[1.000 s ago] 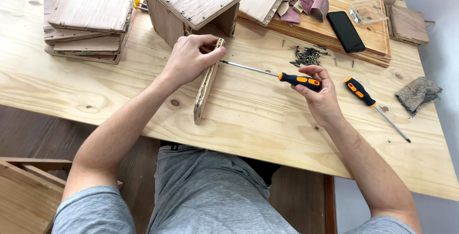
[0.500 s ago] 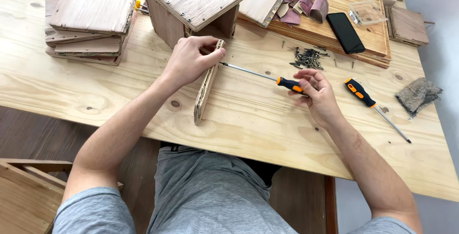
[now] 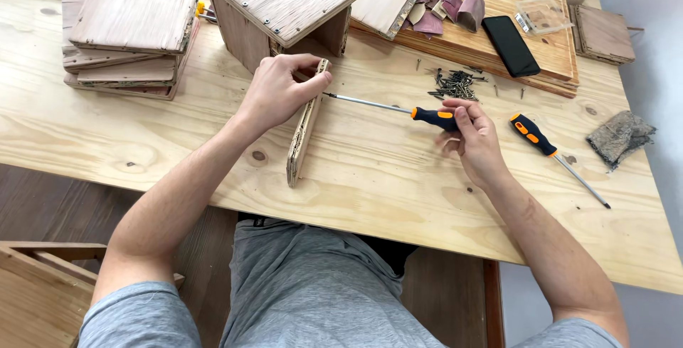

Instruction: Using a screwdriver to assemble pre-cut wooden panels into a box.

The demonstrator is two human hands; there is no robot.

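Observation:
My left hand (image 3: 279,90) grips the top end of a narrow plywood board (image 3: 302,141) that stands on its edge on the light wooden workbench (image 3: 370,177). My right hand (image 3: 473,134) holds the orange-and-black handle of a screwdriver (image 3: 388,107). Its long shaft lies level and its tip meets the board's side just right of my left fingers. A plywood box (image 3: 277,6) with a screwed-on lid stands right behind the board.
A second orange-and-black screwdriver (image 3: 551,150) lies right of my right hand. A pile of dark screws (image 3: 455,85) sits behind it, near a black phone (image 3: 510,45) on a plywood sheet. Stacked boards (image 3: 128,35) stand at the left; a grey rag (image 3: 619,136) lies at the far right.
My right hand has shifted its grip along the screwdriver handle, fingers now wrapped nearer its end. The left hand and the board have stayed put.

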